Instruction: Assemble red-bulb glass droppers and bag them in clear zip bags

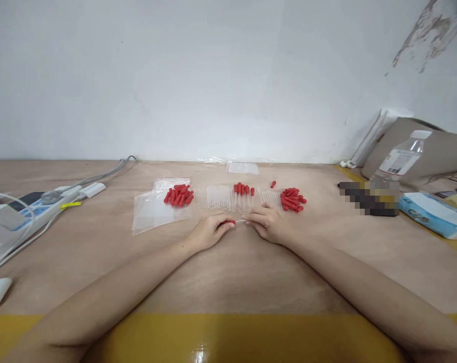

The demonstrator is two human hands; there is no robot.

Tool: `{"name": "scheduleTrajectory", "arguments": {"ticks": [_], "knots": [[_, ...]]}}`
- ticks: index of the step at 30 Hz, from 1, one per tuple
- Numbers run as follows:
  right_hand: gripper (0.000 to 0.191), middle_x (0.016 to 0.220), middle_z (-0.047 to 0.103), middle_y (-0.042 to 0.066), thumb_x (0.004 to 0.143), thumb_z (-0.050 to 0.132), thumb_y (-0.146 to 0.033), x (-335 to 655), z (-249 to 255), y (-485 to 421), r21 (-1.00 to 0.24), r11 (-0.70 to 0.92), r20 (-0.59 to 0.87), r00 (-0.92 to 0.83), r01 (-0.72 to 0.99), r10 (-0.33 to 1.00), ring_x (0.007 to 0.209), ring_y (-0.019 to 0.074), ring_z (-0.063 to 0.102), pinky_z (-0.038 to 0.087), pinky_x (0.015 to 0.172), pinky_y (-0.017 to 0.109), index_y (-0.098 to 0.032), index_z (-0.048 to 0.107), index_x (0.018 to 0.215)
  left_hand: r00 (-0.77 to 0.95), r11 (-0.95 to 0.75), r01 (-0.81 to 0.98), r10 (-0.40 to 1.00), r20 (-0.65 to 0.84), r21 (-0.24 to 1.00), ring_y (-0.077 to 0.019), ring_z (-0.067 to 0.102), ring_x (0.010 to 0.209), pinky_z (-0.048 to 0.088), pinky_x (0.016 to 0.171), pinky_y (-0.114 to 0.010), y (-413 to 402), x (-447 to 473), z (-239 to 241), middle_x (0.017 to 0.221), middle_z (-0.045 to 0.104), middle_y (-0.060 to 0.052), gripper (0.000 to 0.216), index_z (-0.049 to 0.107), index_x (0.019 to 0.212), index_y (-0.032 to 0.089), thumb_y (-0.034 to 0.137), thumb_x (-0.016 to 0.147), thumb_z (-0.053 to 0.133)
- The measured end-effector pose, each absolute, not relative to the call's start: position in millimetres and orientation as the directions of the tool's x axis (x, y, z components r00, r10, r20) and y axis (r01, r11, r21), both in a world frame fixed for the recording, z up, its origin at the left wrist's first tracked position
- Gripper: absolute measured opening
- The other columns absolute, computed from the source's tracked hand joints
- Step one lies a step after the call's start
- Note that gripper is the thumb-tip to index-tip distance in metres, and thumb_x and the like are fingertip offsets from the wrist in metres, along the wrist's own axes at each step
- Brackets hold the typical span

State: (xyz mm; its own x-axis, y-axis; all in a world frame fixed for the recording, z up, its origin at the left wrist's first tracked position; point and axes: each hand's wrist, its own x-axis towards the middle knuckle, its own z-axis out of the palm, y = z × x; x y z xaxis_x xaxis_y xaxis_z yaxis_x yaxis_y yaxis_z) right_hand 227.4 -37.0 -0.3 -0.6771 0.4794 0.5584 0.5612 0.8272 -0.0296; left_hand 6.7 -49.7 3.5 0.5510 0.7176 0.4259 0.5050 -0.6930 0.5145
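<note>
My left hand [212,232] is closed on a red rubber bulb [233,222], only part of which shows at the fingertips. My right hand [267,225] pinches a thin clear dropper tube [240,221] that reaches to the bulb; whether it sits inside is too small to tell. Just beyond the hands lie several droppers with red bulbs fitted [242,189]. Bare clear tubes [217,196] lie in a row to their left, more tubes [269,196] to their right. Loose red bulbs form a left pile [178,195] and a right pile [291,199].
One single red bulb [273,184] lies behind the tubes. Clear plastic bags [153,212] are under the left pile. A power strip [35,214] with cables stands at left. At right are a water bottle [400,156], a tissue pack [436,214] and a blurred dark object [368,198].
</note>
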Motion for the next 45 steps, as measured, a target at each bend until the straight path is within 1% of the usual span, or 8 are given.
{"name": "scheduleTrajectory", "arguments": {"ticks": [5,11,22,27,29,33,38,45], "knots": [[0.024,0.072,0.059,0.005,0.087,0.039,-0.02,221,-1,-40,0.088,0.808,0.614,-0.671,0.582,0.417,0.066,0.0139,0.05,0.033,0.064,0.028,-0.016,0.063,0.089,0.563,-0.754,0.549,0.653,0.507,0.36,-0.0133,0.055,0.069,0.044,0.066,-0.025,-51,8,3,0.074,0.059,-0.002,0.017,0.061,0.086,0.017,0.027,0.086,0.047],[0.022,0.067,0.057,0.004,0.087,0.041,-0.021,213,-4,-43,0.124,0.796,0.669,-0.643,0.592,0.373,0.067,0.014,0.048,0.031,0.066,0.028,-0.014,0.061,0.081,0.591,-0.81,0.505,0.576,0.565,0.298,-0.0129,0.053,0.07,0.044,0.066,-0.025,-49,10,0,0.079,0.058,-0.004,0.017,0.057,0.088,0.015,0.024,0.087,0.043],[0.023,0.07,0.06,0.004,0.088,0.041,-0.024,207,3,-51,0.083,0.755,0.558,-0.658,0.651,0.506,0.069,0.0142,0.05,0.029,0.067,0.029,-0.015,0.06,0.079,0.643,-0.855,0.482,0.494,0.585,0.191,-0.0136,0.055,0.076,0.046,0.07,-0.025,-41,6,-3,0.085,0.059,-0.005,0.015,0.056,0.093,0.017,0.022,0.087,0.043],[0.022,0.076,0.061,0.006,0.085,0.044,-0.024,217,25,-47,-0.126,0.675,0.392,-0.588,0.727,0.707,0.066,0.0142,0.053,0.032,0.06,0.025,-0.016,0.064,0.078,0.547,-0.782,0.569,0.592,0.592,0.257,-0.018,0.054,0.091,0.045,0.081,-0.032,-39,1,1,0.102,0.054,-0.007,0.031,0.047,0.111,0.019,0.025,0.081,0.053],[0.024,0.071,0.062,0.004,0.084,0.045,-0.026,226,34,-36,-0.311,0.547,0.351,-0.441,0.777,0.826,0.063,0.0134,0.053,0.034,0.058,0.024,-0.016,0.064,0.074,0.473,-0.703,0.628,0.685,0.554,0.333,-0.0167,0.054,0.084,0.047,0.076,-0.032,-39,-1,2,0.102,0.05,-0.007,0.041,0.043,0.116,0.02,0.027,0.078,0.056],[0.024,0.072,0.064,0.004,0.076,0.051,-0.031,234,43,-3,-0.54,0.179,0.27,-0.032,0.822,0.962,0.07,0.0164,0.057,0.039,0.062,0.024,-0.015,0.063,0.088,0.473,-0.649,0.646,0.753,0.458,0.401,-0.0116,0.052,0.066,0.047,0.067,-0.029,-38,-2,1,0.091,0.048,-0.003,0.025,0.051,0.104,0.019,0.027,0.08,0.052],[0.032,0.098,0.064,0.008,0.073,0.053,-0.035,217,32,26,-0.517,0.005,0.224,0.129,0.856,0.966,0.09,0.0223,0.057,0.041,0.067,0.028,-0.018,0.059,0.099,0.473,-0.642,0.644,0.761,0.443,0.416,-0.0118,0.051,0.067,0.046,0.067,-0.028,-38,-2,0,0.089,0.048,-0.003,0.021,0.054,0.099,0.019,0.026,0.08,0.052],[0.025,0.093,0.065,0.005,0.08,0.043,-0.037,219,23,31,-0.454,-0.01,0.165,0.095,0.891,0.982,0.088,0.0226,0.058,0.043,0.067,0.031,-0.024,0.063,0.087,0.483,-0.648,0.642,0.757,0.441,0.409,-0.0123,0.05,0.068,0.045,0.067,-0.028,-35,-3,-2,0.089,0.049,-0.003,0.019,0.055,0.097,0.018,0.026,0.08,0.052]]}}
